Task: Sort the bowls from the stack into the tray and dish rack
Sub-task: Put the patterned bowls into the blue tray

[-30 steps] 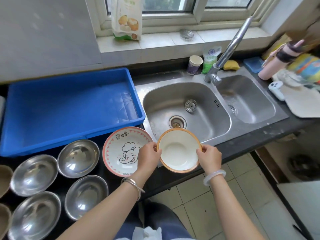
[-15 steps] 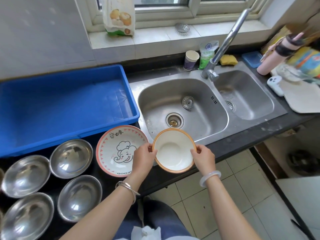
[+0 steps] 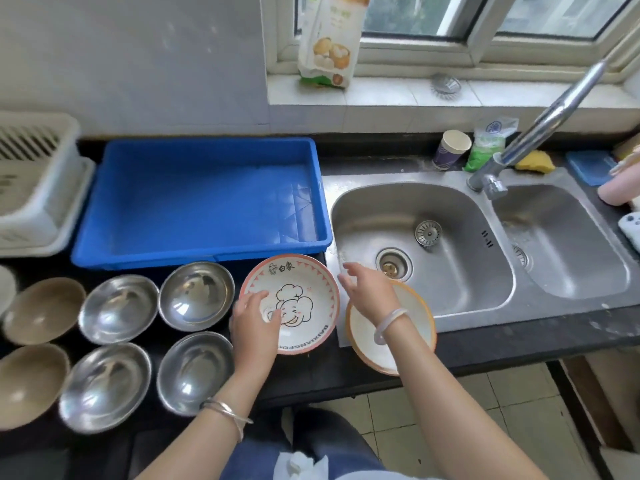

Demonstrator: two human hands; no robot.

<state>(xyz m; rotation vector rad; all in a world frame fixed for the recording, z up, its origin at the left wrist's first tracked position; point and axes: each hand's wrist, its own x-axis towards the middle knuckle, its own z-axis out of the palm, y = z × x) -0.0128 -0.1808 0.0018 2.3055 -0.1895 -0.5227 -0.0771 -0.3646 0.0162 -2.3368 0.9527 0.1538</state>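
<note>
A white bowl with an orange rim [image 3: 420, 320] rests on the counter's front edge by the sink, partly under my right forearm. My right hand [image 3: 367, 289] hovers above it with fingers spread, holding nothing. Left of it sits a pink-rimmed elephant bowl [image 3: 304, 289]. My left hand [image 3: 256, 323] grips that bowl's near-left rim, thumb inside. Several steel bowls [image 3: 197, 296] and two brown bowls [image 3: 43, 310] stand in rows further left. The blue tray [image 3: 194, 256] lies behind them. A white dish rack [image 3: 31, 188] stands at the far left.
A double steel sink [image 3: 450, 209] with a tall faucet [image 3: 540, 129] fills the right side. A paper cup [image 3: 450, 150], a green bag and a yellow sponge stand behind it. The counter's front edge drops to a tiled floor.
Both hands let go of the orange-rimmed bowl, which now rests on the counter. My left hand moved left onto the elephant bowl. The view swung left, bringing the dish rack into sight.
</note>
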